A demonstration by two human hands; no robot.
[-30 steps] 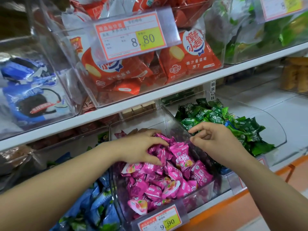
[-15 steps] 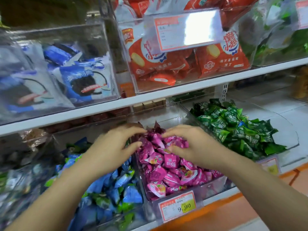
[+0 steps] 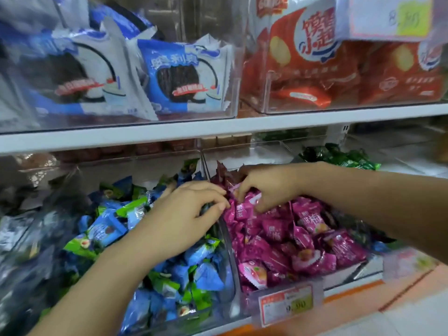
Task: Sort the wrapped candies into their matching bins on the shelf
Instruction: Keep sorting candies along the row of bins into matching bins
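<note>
While the picking-out step is going on, the left hand (image 3: 184, 214) is curling its fingers (image 3: 211, 194) over the blue-and-green candies (image 3: 169, 275) at seven o'clock, and I cannot tell whether they are holding anything. Just beyond, at one o'clock, the right hand (image 3: 266, 187) is pinching pink candies (image 3: 303, 243). The next move is likely calling for carrying a stray across the clear divider (image 3: 229, 251).

Printed in white across the blue-and-white foil cookie packets (image 3: 174, 76) in the upper clear bin: 奥利奥. On the red snack packets (image 3: 298, 76) beside them, a round white-and-blue logo with large Chinese characters, 小趣 legible in its lower part. On the pink foil candy wrappers (image 3: 309, 220), white characters too blurred to read. On the orange-and-white price tag (image 3: 286, 305) at the front of their bin, 9.90 in a yellow field. Upper pale price tag (image 3: 388, 18): smeared, unreadable.
</note>
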